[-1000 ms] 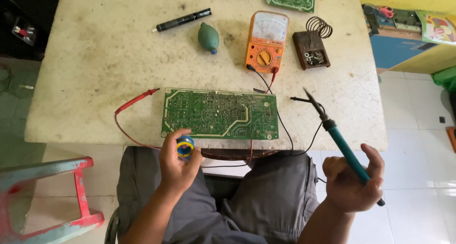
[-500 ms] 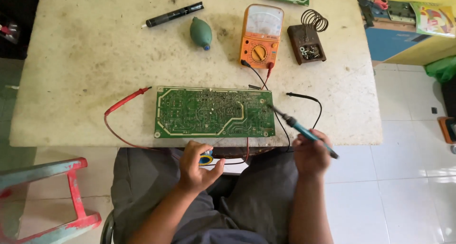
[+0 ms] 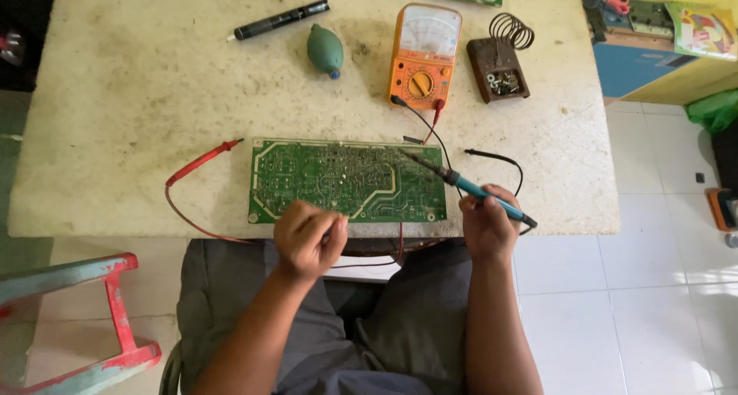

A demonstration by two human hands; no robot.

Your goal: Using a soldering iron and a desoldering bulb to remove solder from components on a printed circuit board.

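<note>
- Right hand [image 3: 487,227] grips the teal-handled soldering iron [image 3: 469,187] by its handle, tip angled down onto the green circuit board [image 3: 347,180].
- Left hand [image 3: 307,237] is curled at the board's near edge; whether it pinches anything, I cannot tell.
- The board lies flat at the table's [image 3: 138,95] front edge: it looks stiff, light and fragile, best held by its edges.
- An orange multimeter [image 3: 423,55] sits behind; a colourful printed package [image 3: 703,30] lies far right.

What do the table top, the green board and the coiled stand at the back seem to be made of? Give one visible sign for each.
Table top: probably stone or concrete, matt, pale, stained and speckled.
Green board: likely resin laminate, glossy green coating with pale traces and small solder spots.
Coiled stand: bare metal wire spiral on a dark block, possibly wood; unclear.
</note>
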